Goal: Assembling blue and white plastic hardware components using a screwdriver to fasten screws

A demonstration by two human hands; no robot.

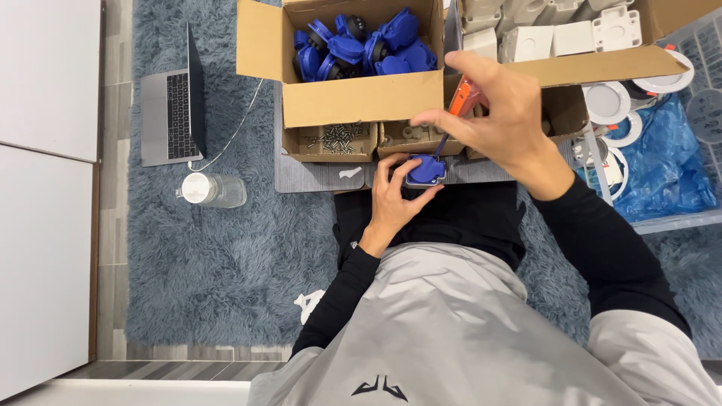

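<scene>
While boxes [361,98] crowd it, shaggy blue-grey rug [218,278] apparently meets tiled floor [113,225].

— Colours noted? Blue socket cover [426,170], orange-handled screwdriver [463,98], brown cardboard box [353,94] of blue parts.

— Add: shaggy grey-blue rug [226,263], silver laptop [169,116], white housings [553,34], black sleeves, grey trousers.

You've got a small blue plastic socket cover w/ rounded-square outline [426,171] in your left hand [397,199], face up, just off the near edge of the grey mat, over your lap. Your right hand [502,113] grips an orange-handled screwdriver [460,101]; its dark shaft slants down-left, tip on the cover's top face, approx. its middle.
</scene>
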